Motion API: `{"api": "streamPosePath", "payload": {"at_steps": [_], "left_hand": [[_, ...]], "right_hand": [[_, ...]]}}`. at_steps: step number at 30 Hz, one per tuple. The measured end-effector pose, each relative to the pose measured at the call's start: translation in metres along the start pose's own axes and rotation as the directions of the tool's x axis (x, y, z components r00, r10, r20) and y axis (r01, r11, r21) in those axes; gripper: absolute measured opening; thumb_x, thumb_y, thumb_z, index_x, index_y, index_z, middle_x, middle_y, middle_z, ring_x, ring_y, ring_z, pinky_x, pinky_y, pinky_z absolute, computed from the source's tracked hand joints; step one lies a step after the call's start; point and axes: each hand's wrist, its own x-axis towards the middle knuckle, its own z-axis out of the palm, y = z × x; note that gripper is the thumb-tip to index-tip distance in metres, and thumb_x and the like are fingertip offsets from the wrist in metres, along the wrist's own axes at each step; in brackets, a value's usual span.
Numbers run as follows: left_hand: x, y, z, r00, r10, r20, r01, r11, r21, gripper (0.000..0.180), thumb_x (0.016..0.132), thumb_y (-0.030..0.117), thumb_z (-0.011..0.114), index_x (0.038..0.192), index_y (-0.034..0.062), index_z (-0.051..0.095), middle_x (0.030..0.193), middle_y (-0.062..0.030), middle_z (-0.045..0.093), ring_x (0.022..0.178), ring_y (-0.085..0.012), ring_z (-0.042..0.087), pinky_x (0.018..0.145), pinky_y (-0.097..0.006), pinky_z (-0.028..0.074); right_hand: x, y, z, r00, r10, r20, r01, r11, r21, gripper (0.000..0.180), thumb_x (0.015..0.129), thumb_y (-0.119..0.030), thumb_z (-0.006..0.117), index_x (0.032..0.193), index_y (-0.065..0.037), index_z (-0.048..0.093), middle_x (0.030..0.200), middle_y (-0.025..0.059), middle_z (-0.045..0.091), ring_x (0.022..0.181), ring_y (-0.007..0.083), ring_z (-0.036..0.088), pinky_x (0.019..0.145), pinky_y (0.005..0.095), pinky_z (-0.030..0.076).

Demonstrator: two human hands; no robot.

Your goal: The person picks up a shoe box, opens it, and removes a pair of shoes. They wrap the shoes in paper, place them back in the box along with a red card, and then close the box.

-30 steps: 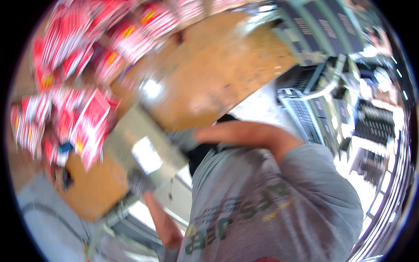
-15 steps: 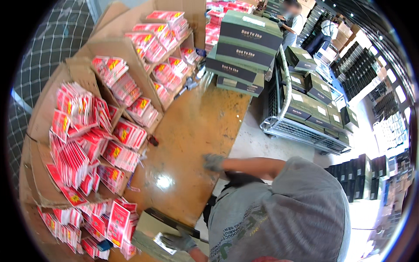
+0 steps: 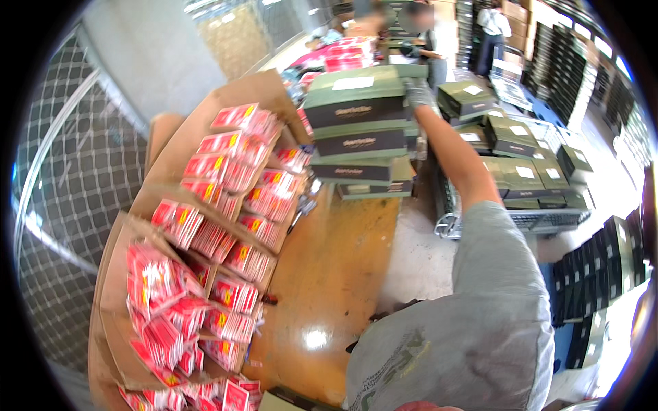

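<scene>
My right hand [image 3: 417, 94], in a grey glove, is stretched out to the far right corner of a stack of green and black cardboard boxes [image 3: 356, 109]. It lies against the side of the upper boxes. Its fingers are blurred and partly hidden, so I cannot tell whether they grip a box. The top box carries a white label on its lid. My left hand is out of view. At the lower edge, part of another green and black box [image 3: 291, 401] shows on the brown worktable [image 3: 336, 274].
To the left, a cardboard rack [image 3: 113, 294] holds many red and white printed packets [image 3: 161, 281]. A wire cage trolley [image 3: 541, 220] loaded with similar boxes stands at the right. Two people [image 3: 439, 55] [image 3: 492, 31] are at the back. Dark boxes [image 3: 596, 274] are stacked at right.
My right hand has moved from over the table up to the box stack. My left hand, earlier on the lower box, has left the view. The view has shifted.
</scene>
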Motion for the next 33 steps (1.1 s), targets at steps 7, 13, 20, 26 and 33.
{"api": "streamPosePath", "payload": {"at_steps": [7,13,20,26,33], "left_hand": [[0.030,0.047,0.016,0.990,0.036,0.133,-0.022,0.994,-0.106,0.083,0.092,0.060,0.063,0.145,-0.0015,0.051,0.138,-0.0257,0.056,0.125,-0.0445,0.057,0.100,-0.057,0.047],[0.046,0.053,0.016,0.970,0.042,0.239,-0.006,0.988,-0.153,0.080,0.094,0.058,0.062,0.146,-0.0012,0.050,0.142,-0.0265,0.053,0.128,-0.0443,0.054,0.103,-0.056,0.045],[0.041,0.028,0.032,0.917,0.030,0.398,0.128,0.923,-0.364,0.077,0.096,0.056,0.060,0.147,-0.0008,0.050,0.147,-0.0274,0.051,0.133,-0.0441,0.051,0.107,-0.055,0.043],[-0.002,-0.025,0.043,0.964,-0.070,0.256,0.130,0.966,-0.225,0.061,0.096,0.028,0.067,0.142,-0.0090,0.050,0.143,-0.0286,0.054,0.131,-0.0427,0.053,0.112,-0.050,0.042],[-0.016,0.030,0.047,0.670,-0.276,0.689,0.719,0.475,-0.508,0.058,0.096,0.020,0.070,0.145,-0.0024,0.050,0.143,-0.0192,0.056,0.127,-0.0281,0.057,0.108,-0.041,0.046]], "right_hand": [[-0.058,-0.071,0.048,0.891,0.361,0.276,-0.420,0.887,0.193,0.069,0.083,-0.048,0.071,0.136,-0.007,0.059,0.134,0.0189,0.066,0.124,0.0366,0.063,0.104,0.0426,0.051],[-0.070,-0.103,0.076,0.476,0.239,0.846,-0.835,0.423,0.350,0.072,0.080,-0.071,0.067,0.122,-0.013,0.066,0.118,0.0159,0.066,0.115,0.0389,0.058,0.102,0.0648,0.037],[-0.067,-0.046,0.130,0.978,0.016,0.206,-0.187,0.489,0.852,0.060,0.085,-0.039,0.072,0.130,-0.002,0.057,0.114,0.0159,0.065,0.101,0.0314,0.060,0.089,0.0464,0.052],[-0.245,0.001,0.030,0.688,0.045,0.724,-0.677,0.398,0.618,0.065,0.087,-0.041,0.070,0.142,-0.014,0.047,0.133,0.0080,0.059,0.120,0.0218,0.061,0.092,0.0414,0.054],[-0.569,0.123,0.068,0.444,-0.133,0.886,-0.861,0.212,0.463,0.080,0.085,-0.013,0.079,0.151,-0.023,0.035,0.131,0.0040,0.055,0.115,0.0197,0.059,0.088,0.0347,0.056]]}}
